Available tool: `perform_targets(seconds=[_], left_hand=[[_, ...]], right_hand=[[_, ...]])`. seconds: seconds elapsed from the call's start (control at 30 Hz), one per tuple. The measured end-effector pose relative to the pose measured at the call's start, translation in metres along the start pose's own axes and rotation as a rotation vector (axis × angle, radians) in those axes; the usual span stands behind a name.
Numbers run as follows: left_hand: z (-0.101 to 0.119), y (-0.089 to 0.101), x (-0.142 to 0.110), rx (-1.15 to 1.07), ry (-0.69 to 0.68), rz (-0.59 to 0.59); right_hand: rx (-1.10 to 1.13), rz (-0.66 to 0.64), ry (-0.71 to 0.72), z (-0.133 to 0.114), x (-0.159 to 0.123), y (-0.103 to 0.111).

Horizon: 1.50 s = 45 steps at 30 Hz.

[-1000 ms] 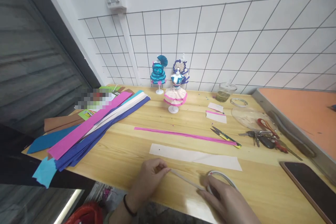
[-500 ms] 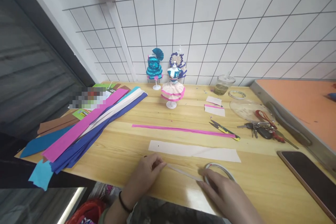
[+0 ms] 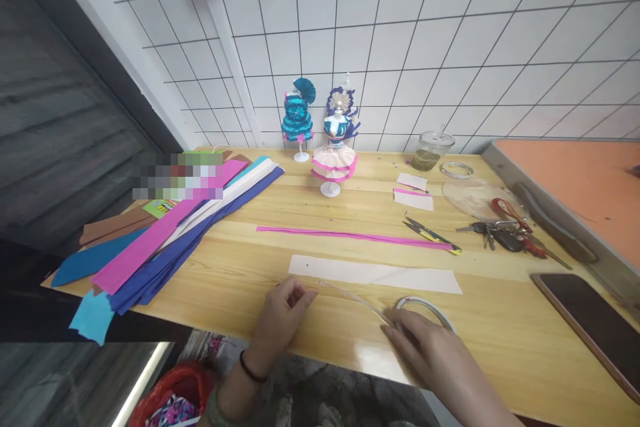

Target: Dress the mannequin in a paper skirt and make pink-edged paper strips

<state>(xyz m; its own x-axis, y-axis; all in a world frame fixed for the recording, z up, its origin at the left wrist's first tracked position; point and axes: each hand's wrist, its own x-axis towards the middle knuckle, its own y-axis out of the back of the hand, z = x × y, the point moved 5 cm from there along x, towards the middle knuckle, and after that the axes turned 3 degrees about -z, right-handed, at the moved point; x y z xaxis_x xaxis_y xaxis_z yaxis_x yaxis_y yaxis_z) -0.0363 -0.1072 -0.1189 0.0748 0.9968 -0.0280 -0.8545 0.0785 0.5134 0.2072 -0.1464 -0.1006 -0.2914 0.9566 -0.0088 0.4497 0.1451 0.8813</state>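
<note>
A roll of narrow double-sided tape (image 3: 436,312) stands at my right hand (image 3: 430,353), whose fingers and thumb are closed on it. From there a thin pale tape strip (image 3: 356,297) runs left in a slight curve. Its far end lies just off the thumb tip of my left hand (image 3: 284,315). The left fingers are curled towards the thumb; whether anything is in them is hidden. Behind both hands a long pale pink crepe paper strip (image 3: 375,274) lies flat. Farther back is a narrow folded magenta paper strip (image 3: 345,236), its right end over yellow-and-black scissors (image 3: 434,236).
Small dress forms wear a teal paper dress (image 3: 298,121) and a pink-trimmed skirt (image 3: 334,163), with another behind. Crepe paper strips (image 3: 165,233) pile up left. At right are a glass jar (image 3: 431,150), keys (image 3: 505,239) and a phone (image 3: 587,327). A red basket (image 3: 175,390) stands below.
The tape strip, stretched straight between both hands before, now curves, and its left end has come off my left thumb tip. The view has tilted downwards slightly.
</note>
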Motion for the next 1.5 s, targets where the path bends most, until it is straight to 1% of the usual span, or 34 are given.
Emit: perform_targets(seconds=[0.07, 0.13, 0.17, 0.23, 0.3, 0.33, 0.43, 0.53, 0.63, 0.73, 0.83, 0.9, 0.93, 1.0, 1.07, 1.13, 1.23, 1.37, 1.5], left_hand=[[-0.003, 0.001, -0.001, -0.066, -0.006, 0.023], [-0.002, 0.003, -0.001, -0.059, -0.084, 0.052], [0.002, 0.004, -0.002, -0.016, -0.163, 0.065], [0.014, 0.003, -0.005, 0.119, -0.371, 0.075], [0.026, -0.004, -0.009, 0.248, -0.549, 0.042], [0.031, -0.008, -0.011, 0.292, -0.606, 0.012], [0.039, -0.022, -0.011, 0.345, -0.671, -0.077], [0.047, -0.027, -0.009, 0.286, -0.692, -0.087], [0.054, -0.025, -0.006, 0.135, -0.671, -0.084], [0.055, -0.02, -0.005, -0.046, -0.581, -0.091], [0.044, -0.017, -0.004, -0.233, -0.352, -0.11], [0.035, -0.018, -0.004, -0.404, -0.189, -0.174], [0.032, -0.018, -0.005, -0.5, -0.128, -0.216], [0.031, -0.018, -0.005, -0.667, -0.037, -0.277], [0.034, -0.017, -0.004, -0.769, 0.026, -0.305], [0.039, -0.014, -0.002, -0.844, 0.06, -0.301], [0.045, -0.009, 0.001, -0.91, 0.07, -0.234], [0.045, 0.0, 0.004, -0.842, 0.049, -0.135], [0.038, 0.009, 0.003, -0.763, 0.03, -0.049]], right_hand=[[0.03, -0.005, 0.031, 0.0, -0.001, 0.0], [0.051, -0.013, 0.07, 0.0, -0.002, 0.001], [0.056, -0.016, 0.085, 0.0, -0.002, 0.001], [0.065, -0.018, 0.097, 0.0, -0.004, 0.002], [0.071, -0.012, 0.103, -0.002, -0.006, 0.005], [0.07, -0.012, 0.108, -0.003, -0.008, 0.007], [0.061, -0.03, 0.133, -0.003, -0.016, 0.014], [0.044, -0.012, 0.14, 0.002, -0.027, 0.024], [0.017, 0.077, 0.126, 0.008, -0.036, 0.036], [-0.003, 0.185, 0.123, 0.005, -0.04, 0.045], [0.004, 0.223, 0.132, -0.004, -0.037, 0.048], [0.015, 0.218, 0.126, -0.01, -0.033, 0.048], [0.018, 0.212, 0.119, -0.013, -0.03, 0.048], [0.021, 0.188, 0.1, -0.017, -0.024, 0.05], [0.027, 0.159, 0.094, -0.021, -0.019, 0.053], [0.037, 0.144, 0.094, -0.025, -0.014, 0.057], [0.066, 0.132, 0.092, -0.031, -0.008, 0.061], [0.08, 0.111, 0.101, -0.037, -0.001, 0.062], [0.1, 0.064, 0.081, -0.04, 0.005, 0.059]])
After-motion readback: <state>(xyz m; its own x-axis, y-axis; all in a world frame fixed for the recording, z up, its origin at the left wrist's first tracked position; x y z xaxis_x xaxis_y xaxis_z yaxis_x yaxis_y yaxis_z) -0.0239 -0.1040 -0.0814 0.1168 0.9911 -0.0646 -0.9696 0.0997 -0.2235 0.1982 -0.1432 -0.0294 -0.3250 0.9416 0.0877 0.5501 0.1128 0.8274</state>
